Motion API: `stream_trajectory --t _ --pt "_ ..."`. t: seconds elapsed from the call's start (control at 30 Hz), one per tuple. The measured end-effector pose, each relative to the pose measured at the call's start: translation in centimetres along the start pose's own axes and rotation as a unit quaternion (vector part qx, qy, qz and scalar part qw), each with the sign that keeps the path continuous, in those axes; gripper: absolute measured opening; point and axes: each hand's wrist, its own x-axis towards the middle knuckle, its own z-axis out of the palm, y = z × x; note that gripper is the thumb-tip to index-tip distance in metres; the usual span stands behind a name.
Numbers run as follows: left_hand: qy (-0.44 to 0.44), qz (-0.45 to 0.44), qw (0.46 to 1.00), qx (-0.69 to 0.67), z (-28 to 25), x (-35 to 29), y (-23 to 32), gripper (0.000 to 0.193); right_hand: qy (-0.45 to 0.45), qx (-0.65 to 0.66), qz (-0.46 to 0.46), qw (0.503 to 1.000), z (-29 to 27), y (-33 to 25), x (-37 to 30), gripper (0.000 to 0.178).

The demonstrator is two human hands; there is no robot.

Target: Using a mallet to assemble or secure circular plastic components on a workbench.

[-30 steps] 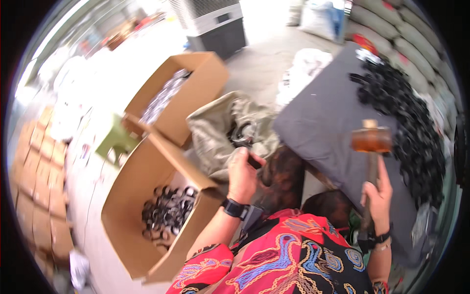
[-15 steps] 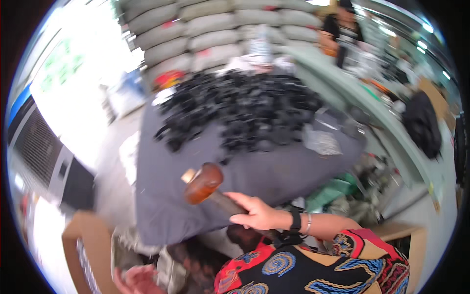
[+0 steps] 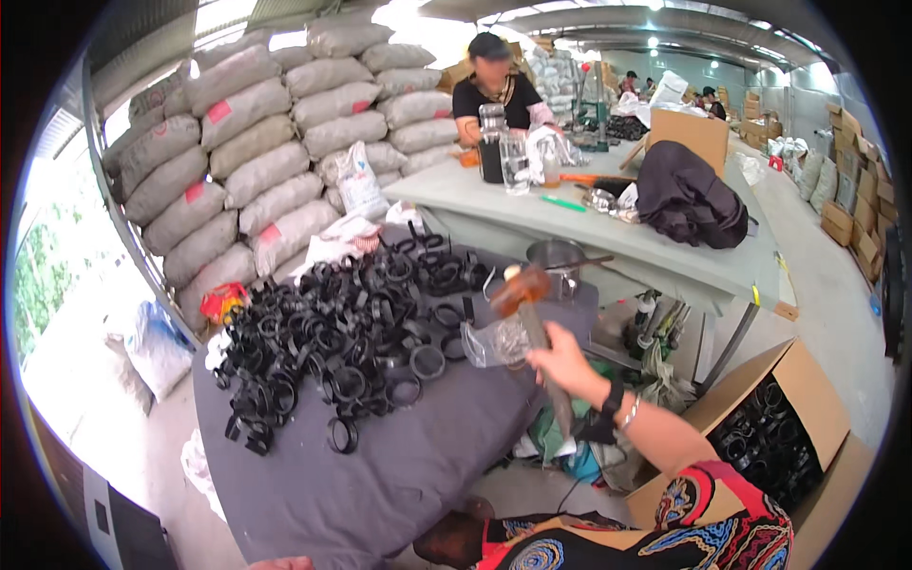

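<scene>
My right hand [image 3: 567, 366] is closed round the dark handle of a mallet [image 3: 521, 293] with a reddish-brown head. The mallet is raised, head up, in front of the right edge of the grey-covered table [image 3: 370, 503]. Behind it on the cloth lies a clear plastic bag [image 3: 499, 342] of small pieces. To the left spreads a heap of black rings [image 3: 332, 323]. At the bottom edge only a sliver of skin, apparently my left hand [image 3: 281, 563], shows; its fingers are cut off by the frame.
At my right stands an open cardboard box [image 3: 826, 404] filled with black parts. A long pale-green table [image 3: 608, 228] holds a bottle, a glass and a black cloth bag [image 3: 689, 195]. Behind it is a person [image 3: 494, 90]. Stacked sacks [image 3: 266, 161] line the back.
My view has swung up and to the right, bringing in the long table and the box of parts. The right hand has carried the mallet to the right, its head now pointing upward.
</scene>
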Motion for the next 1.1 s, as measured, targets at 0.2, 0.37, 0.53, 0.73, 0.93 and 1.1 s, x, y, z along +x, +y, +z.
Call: stream_trajectory --t 0.2,0.37,0.53,0.73,0.93,1.1 --pt "-0.028 -0.07 0.996 0.039 -1.0 -0.2 -1.0 0.057 -0.001 -0.013 0.015 1.0 -2.3 4.5 8.1 0.024" --pt "-0.013 -0.237 0.965 0.108 -2.5 -2.3 -2.3 0.04 -0.026 -0.001 0.06 0.998 -3.8 6.2 12.1 0.015" --pt "0.03 -0.267 0.959 0.09 -3.8 -3.3 -1.8 0.037 0.002 -0.263 0.018 0.965 -7.1 8.2 14.0 0.035" --pt "0.035 -0.162 0.983 0.084 -3.8 -1.1 1.5 0.039 0.004 -0.597 -0.016 0.802 -4.9 6.1 13.4 0.032" --pt "-0.092 0.14 0.961 0.22 -2.7 6.2 9.5 0.078 -0.105 -0.097 -0.306 0.941 5.2 -9.2 5.7 0.038" --pt "-0.074 0.184 0.882 0.427 -7.0 5.8 12.6 0.077 -0.256 0.074 -0.717 0.644 11.0 -21.6 -2.7 0.052"
